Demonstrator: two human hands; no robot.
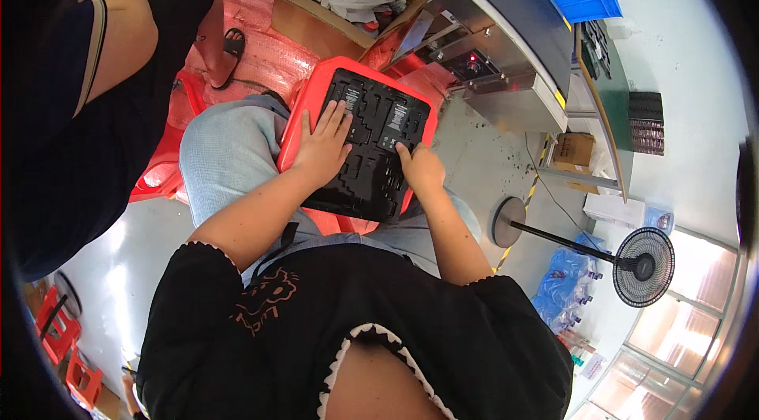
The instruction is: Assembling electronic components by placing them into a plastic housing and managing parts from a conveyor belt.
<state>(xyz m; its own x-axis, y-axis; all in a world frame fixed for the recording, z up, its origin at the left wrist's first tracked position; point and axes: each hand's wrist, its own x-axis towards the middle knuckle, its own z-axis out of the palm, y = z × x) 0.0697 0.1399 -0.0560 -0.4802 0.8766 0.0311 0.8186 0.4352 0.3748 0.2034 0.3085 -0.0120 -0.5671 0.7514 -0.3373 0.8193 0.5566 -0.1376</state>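
A black plastic tray (368, 175) with stepped, moulded recesses lies on a red plastic stool (319, 76) in front of my lap. Two flat black pieces with pale printed labels, a left one (353, 101) and a right one (401, 116), sit in its upper part; they look like battery packs. My left hand (322, 145) rests flat on the tray's left side, fingers spread, just below the left piece. At the right edge, my right hand (423, 167) has its thumb on the tray near the right piece. Its other fingers curl at the rim, partly hidden.
Ahead stands an open cardboard box (316, 21) with white plastic bags inside. A metal-sided conveyor bench (514, 96) runs along the front right. Another person (87, 104) is close on my left. A standing fan (644, 266) is at the right, near blue-wrapped bottles (565, 278).
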